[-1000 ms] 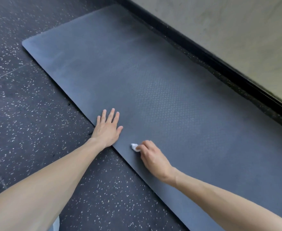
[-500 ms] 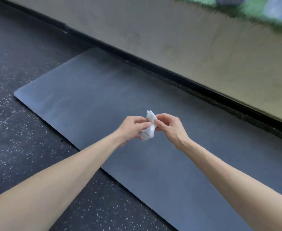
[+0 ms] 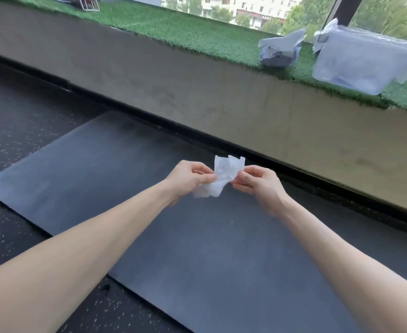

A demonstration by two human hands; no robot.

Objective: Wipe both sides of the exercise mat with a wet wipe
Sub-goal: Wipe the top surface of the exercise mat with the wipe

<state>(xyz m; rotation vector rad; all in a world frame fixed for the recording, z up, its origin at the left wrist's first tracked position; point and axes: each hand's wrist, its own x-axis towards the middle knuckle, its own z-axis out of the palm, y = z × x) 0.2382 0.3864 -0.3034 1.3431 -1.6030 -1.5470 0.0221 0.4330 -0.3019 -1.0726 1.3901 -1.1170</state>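
Wipe [image 3: 221, 180] is crumpled and off the exercise mat [image 3: 89, 169], held in the air above its middle. Left hand [image 3: 189, 176] and right hand [image 3: 261, 186] each pinch one side with curled fingers; my read: refolding it for a fresh face. Mat lies flat on the speckled floor [image 3: 10, 116], one side up. No wet streaks readable, so wiped area unknown; can't tell which side this is, assume wiping remains

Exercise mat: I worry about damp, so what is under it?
The mat lies flat on the dark speckled floor, which shows only around its edges. Whatever is directly beneath the mat is covered and cannot be seen.
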